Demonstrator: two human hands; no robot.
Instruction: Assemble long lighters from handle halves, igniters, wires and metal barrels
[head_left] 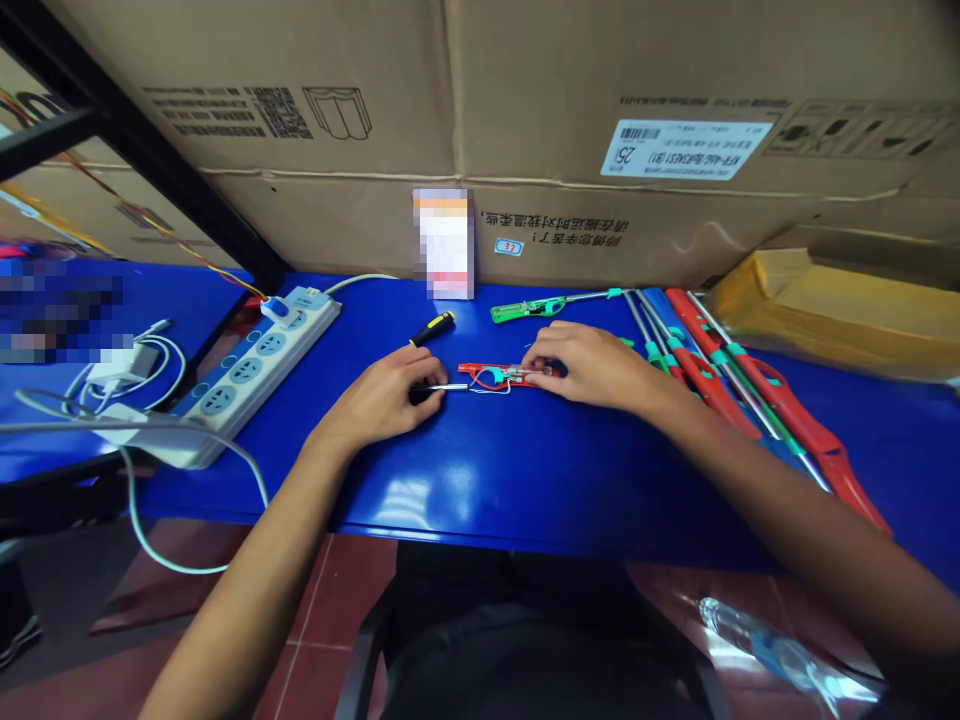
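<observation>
My left hand [397, 390] is closed in a pinch on a thin metal tube [456, 387], whose tip points right toward a red lighter body [471, 369]. My right hand [581, 362] grips the far end of that red body, with turquoise and metal inner parts showing and a thin white wire looping below it. A black and yellow screwdriver [439, 325] lies just beyond my left hand, its shaft partly hidden. Behind my right hand rests a green long-necked lighter [525, 308]. Several red, blue and green long lighters [750, 390] lie side by side to the right.
A white power strip [259, 365] with cables lies at the left of the blue table [450, 480]. Large cardboard boxes [337, 150] wall off the back, with a blurred phone-like thing [450, 245] leaning there. An open carton [832, 310] sits at right.
</observation>
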